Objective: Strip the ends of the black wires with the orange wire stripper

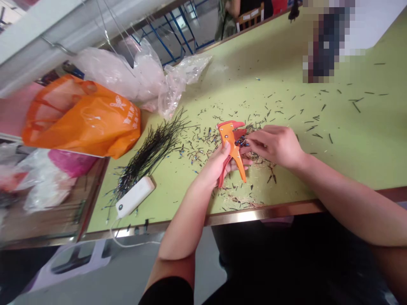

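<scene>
My left hand [219, 165] is wrapped round the handles of an orange wire stripper [231, 140], held over the green table [349, 148]. My right hand [275, 144] pinches a small bunch of thin dark wires [241, 141] with blue ends at the stripper's jaws. Beneath both hands lie many cut wire scraps [254, 178] and bits of stripped insulation.
A bundle of long black wires [149, 154] lies to the left, with a white power bank [135, 196] on its near end. An orange plastic bag [85, 116] and clear plastic bags [152, 76] sit at the table's left corner. The table's metal edge [254, 216] runs near me.
</scene>
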Demonstrator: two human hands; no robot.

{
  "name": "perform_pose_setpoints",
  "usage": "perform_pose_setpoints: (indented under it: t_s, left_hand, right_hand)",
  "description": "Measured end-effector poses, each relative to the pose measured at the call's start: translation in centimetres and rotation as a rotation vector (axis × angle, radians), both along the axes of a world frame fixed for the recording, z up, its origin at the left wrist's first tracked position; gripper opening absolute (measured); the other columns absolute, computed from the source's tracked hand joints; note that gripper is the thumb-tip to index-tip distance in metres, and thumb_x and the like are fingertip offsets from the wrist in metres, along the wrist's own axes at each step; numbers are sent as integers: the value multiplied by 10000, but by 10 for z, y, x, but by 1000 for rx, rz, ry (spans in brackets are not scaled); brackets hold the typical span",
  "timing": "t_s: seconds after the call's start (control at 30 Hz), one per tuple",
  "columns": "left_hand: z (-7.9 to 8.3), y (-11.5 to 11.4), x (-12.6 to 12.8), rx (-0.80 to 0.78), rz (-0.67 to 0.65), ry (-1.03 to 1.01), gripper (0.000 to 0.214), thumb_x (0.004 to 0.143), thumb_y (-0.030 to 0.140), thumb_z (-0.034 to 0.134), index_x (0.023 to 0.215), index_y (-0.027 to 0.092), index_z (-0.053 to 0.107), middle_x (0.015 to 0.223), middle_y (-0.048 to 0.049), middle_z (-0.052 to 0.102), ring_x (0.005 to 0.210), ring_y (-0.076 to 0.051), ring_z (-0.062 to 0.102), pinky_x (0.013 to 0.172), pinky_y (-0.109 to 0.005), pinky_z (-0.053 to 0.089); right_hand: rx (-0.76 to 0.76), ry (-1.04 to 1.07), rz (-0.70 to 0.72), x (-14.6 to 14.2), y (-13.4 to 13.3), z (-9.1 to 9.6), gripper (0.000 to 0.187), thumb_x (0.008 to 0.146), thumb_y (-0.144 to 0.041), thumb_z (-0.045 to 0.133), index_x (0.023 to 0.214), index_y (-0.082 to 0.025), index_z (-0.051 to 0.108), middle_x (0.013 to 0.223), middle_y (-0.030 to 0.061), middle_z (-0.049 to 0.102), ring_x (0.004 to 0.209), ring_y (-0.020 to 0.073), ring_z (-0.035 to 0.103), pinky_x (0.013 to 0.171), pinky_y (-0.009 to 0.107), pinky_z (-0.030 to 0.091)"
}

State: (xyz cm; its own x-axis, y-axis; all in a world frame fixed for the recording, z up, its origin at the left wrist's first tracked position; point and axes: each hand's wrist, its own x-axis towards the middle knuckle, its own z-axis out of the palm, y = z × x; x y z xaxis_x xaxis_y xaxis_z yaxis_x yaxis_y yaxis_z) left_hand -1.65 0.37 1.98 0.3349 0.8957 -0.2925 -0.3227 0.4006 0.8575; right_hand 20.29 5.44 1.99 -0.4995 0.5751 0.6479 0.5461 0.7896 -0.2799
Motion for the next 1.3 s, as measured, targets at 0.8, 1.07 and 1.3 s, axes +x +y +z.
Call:
perform_pose_setpoints:
  t_s: [0.8,1.07,1.3]
  left_hand:
    - [-5,-5,11,136,-80,-9,375,870,448,828,997,196,581,783,0,692,699,-158,707,741,-351,650]
    - [-16,-6,15,239,-87,78,336,886,430,835,940,196,599,774,9,678,696,-143,693,712,-324,607]
    - [-15,-5,20,217,-62,94,452,850,509,861,988,207,556,668,61,618,598,-123,630,640,-316,575]
  right_hand:
    - [-405,370,9,-2,1,1,248,1017,-292,534,780,-221,525,562,-59,435,491,95,352,503,275,310]
    - [-497,353,68,-1,-2,6,198,937,-177,462,748,-234,443,597,-44,453,526,107,387,522,277,332]
    - [-535,343,79,-2,-3,6,201,928,-212,448,731,-240,421,575,-55,408,516,104,353,505,280,313]
